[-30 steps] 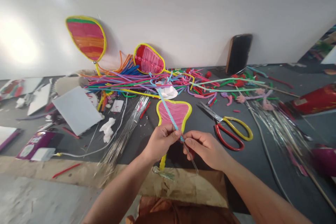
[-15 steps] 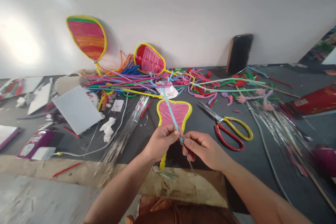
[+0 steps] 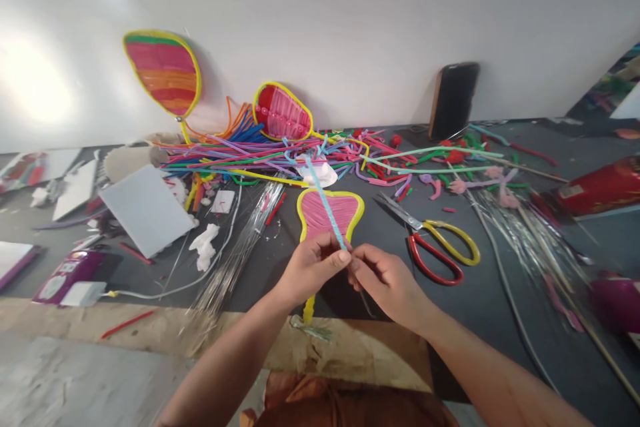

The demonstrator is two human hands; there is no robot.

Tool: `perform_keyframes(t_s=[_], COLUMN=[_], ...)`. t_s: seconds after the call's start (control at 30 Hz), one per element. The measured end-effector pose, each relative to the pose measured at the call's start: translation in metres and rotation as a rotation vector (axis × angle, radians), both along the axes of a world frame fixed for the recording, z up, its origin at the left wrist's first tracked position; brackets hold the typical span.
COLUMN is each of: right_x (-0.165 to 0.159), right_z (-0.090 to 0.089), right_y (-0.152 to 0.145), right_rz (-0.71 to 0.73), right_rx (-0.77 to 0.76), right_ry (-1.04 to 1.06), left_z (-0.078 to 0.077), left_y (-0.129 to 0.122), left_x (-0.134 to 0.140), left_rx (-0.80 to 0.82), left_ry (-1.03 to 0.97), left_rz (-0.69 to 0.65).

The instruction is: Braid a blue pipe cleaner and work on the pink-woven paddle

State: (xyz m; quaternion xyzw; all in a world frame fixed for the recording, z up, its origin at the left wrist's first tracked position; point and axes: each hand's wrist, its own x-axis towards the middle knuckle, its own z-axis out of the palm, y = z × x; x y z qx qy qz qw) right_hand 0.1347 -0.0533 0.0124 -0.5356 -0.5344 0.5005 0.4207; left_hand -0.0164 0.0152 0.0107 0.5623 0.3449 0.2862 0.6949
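Note:
A light blue pipe cleaner (image 3: 326,203) slants up and away from my two hands. My left hand (image 3: 317,265) pinches its lower part between thumb and fingers. Right beside it, my right hand (image 3: 383,283) is closed on the lower end, where a thin dark wire (image 3: 369,305) sticks out below the fingers. How the blue strip and the wire join is hidden by my fingertips. Beneath the hands lies a pink fan-shaped piece (image 3: 331,210) with a yellow fuzzy rim and a yellow handle (image 3: 309,309).
Scissors (image 3: 425,240) with red and yellow handles lie at the right. Behind is a heap of coloured pipe cleaners (image 3: 235,157). A phone (image 3: 454,101) leans on the wall. Silver wires (image 3: 235,250), a white square (image 3: 147,210) and a power strip (image 3: 67,275) are at the left.
Both hands have shifted slightly, and the right hand has risen a little towards the left. Less of the blue pipe cleaner's lower end and the dark wire shows now.

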Motion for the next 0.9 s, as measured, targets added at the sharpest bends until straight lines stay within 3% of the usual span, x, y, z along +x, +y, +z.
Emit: perform_keyframes(t_s=[0.13, 0.43, 0.7, 0.9], right_x=[0.0021, 0.0089, 0.0090, 0.0090], right_z=[-0.0017, 0.0034, 0.0058, -0.0002], right_y=[-0.0004, 0.0028, 0.0031, 0.0015], right_rz=[-0.015, 0.101, 0.090, -0.002], right_rx=[0.084, -0.075, 0.000, 0.156], right_ry=[-0.177, 0.008, -0.138, -0.297], left_z=[-0.0023, -0.0056, -0.0004, 0.0002], left_y=[0.0001, 0.0014, 0.0008, 0.0024], left_x=[-0.0013, -0.0007, 0.0000, -0.0001], left_rx=[0.137, -0.115, -0.168, -0.104], left_ry=[0.151, 0.027, 0.010, 0.090], left_rz=[0.096, 0.050, 0.005, 0.091])
